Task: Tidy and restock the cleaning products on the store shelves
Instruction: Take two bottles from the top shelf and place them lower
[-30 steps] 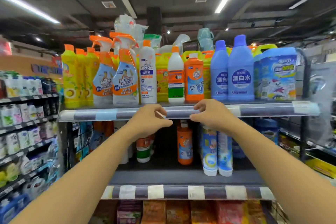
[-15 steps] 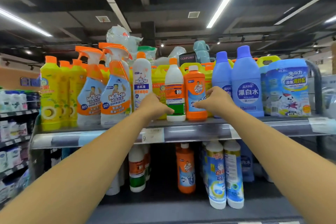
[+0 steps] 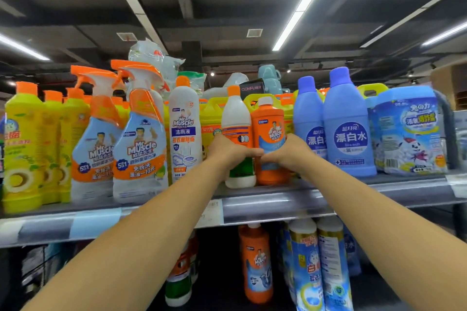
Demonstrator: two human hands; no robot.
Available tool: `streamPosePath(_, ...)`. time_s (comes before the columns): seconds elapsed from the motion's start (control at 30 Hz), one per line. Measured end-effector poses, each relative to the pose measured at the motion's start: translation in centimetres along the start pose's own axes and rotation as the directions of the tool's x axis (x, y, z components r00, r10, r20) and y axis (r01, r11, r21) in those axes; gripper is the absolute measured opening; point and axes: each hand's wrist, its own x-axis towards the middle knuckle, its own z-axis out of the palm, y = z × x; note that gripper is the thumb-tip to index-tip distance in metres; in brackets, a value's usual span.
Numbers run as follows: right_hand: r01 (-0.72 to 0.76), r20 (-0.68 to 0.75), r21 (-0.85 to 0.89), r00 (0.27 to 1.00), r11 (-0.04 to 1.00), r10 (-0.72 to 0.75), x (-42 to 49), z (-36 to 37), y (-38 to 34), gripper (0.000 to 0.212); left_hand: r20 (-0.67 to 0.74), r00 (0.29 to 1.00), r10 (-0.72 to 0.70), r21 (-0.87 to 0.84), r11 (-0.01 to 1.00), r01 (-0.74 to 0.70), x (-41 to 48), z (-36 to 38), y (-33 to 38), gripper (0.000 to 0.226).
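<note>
On the top shelf (image 3: 265,203) a white bottle with an orange cap (image 3: 237,118) and an orange Mr Muscle bottle with a white cap (image 3: 270,129) stand side by side. My left hand (image 3: 231,153) wraps around the white bottle's middle. My right hand (image 3: 290,153) wraps around the orange bottle. The fingertips of both hands meet between the two bottles. Both bottles stand upright on the shelf.
To the left are a tall white Mr Muscle bottle (image 3: 184,131), two spray bottles (image 3: 140,144) and yellow bottles (image 3: 24,144). To the right stand two blue bleach bottles (image 3: 350,131) and a blue tub (image 3: 409,131). Yellow jugs sit behind. More bottles (image 3: 256,262) fill the shelf below.
Both hands rose from the shelf's front rail to the bottles and closed around them. The view has moved closer and tilted upward.
</note>
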Motion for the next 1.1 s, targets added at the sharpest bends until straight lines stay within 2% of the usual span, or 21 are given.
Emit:
streamPosePath(0.13, 0.020, 0.034, 0.015, 0.999, 1.000, -0.021, 0.2, 0.4, 0.4, 0.067, -0.020, 0.998, -0.056, -0.075, 0.996, 0.055, 0.1, 0.4, -0.6, 0.066)
streamPosePath(0.27, 0.040, 0.005, -0.006, 0.999, 0.999, -0.040, 0.2, 0.5, 0.7, 0.047, -0.035, 0.996, -0.079, -0.101, 0.992, 0.075, 0.1, 0.5, -0.9, 0.064)
streamPosePath(0.43, 0.033, -0.105, -0.061, 0.994, 0.998, -0.040, -0.3, 0.5, 0.0, 0.056, -0.150, 0.987, -0.050, -0.062, 0.997, 0.042, -1.0, 0.1, -0.4, 0.057)
streamPosePath(0.53, 0.052, -0.182, -0.024, 0.982, 0.998, -0.056, -0.8, -0.2, -0.6, 0.062, -0.190, 0.981, 0.026, -0.003, 1.000, -0.027, -1.8, -0.7, 0.6, 0.046)
streamPosePath(0.7, 0.203, -0.277, 0.004, 0.941, 0.979, -0.194, -2.8, -2.6, -3.0, 0.045, -0.156, 0.968, 0.195, 0.074, 0.980, -0.186, -4.0, -2.7, 3.8, 0.041)
streamPosePath(0.8, 0.265, -0.281, -0.003, 0.925, 0.964, -0.256, -5.8, -4.1, -4.2, 0.043, -0.152, 0.952, 0.266, 0.085, 0.963, -0.256, -6.7, -3.5, 5.4, 0.039)
streamPosePath(1.1, 0.259, -0.193, 0.096, 0.952, 0.961, -0.237, -16.8, -7.2, -2.9, 0.052, -0.101, 0.968, 0.229, 0.015, 0.973, -0.228, -17.6, -4.5, 5.6, 0.044)
